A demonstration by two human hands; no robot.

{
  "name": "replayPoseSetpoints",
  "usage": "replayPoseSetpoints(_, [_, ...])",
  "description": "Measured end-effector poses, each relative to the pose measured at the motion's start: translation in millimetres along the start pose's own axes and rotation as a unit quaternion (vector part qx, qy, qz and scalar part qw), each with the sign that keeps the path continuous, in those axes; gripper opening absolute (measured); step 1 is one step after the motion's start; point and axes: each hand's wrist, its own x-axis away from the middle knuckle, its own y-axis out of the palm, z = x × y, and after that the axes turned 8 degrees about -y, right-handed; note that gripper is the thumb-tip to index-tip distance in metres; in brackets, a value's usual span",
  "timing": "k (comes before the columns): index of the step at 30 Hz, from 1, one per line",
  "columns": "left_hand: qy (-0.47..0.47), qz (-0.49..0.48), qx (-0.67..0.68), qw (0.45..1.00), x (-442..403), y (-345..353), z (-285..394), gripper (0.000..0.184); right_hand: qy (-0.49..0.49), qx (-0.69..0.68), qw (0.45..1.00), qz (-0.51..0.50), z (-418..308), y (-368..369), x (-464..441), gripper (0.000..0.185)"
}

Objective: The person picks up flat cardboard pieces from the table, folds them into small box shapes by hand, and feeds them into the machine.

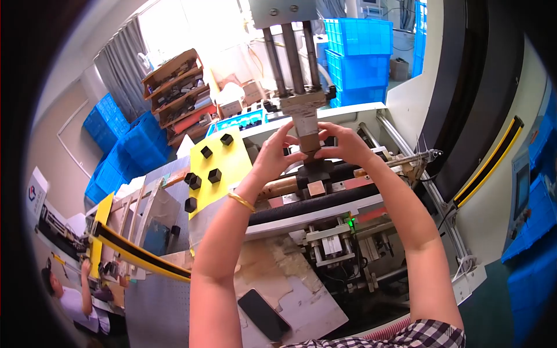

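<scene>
Blue crates [143,140] stand piled beside a cluttered wooden shelf [174,93]; a dark phone [264,315] lies flat.

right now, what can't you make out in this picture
All in the head view:
- Far side of the metal block, between the left hand and right hand: faces away, so finger contact there is unclear
- Top of the press: cut off by the upper edge
- Text on the screen: too small, angled
- Writing on the white sign: too small
- View through the window: lost in glare
</scene>
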Motion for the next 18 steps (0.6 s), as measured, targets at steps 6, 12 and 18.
replayPoseSetpoints(6, [0.088, 0.1, -0.038, 0.99, 128, 9, 46, 0.081, 0.095, -0.212, 0.906, 0.355, -139, 50, 67, 0.025])
replayPoseSetpoints(12, [-0.077, 0.068, 0.069, 0.992, 398, -77, 28, 0.028, 0.07, -0.311, 0.916, -0.245, -318, 186, 212, 0.016])
replayPoseSetpoints(18, [-0.491, 0.485, -0.13, 0.712, 775, -181, -39, 0.021, 0.13, -0.436, 0.803, -0.384, -433, 271, 200, 0.024])
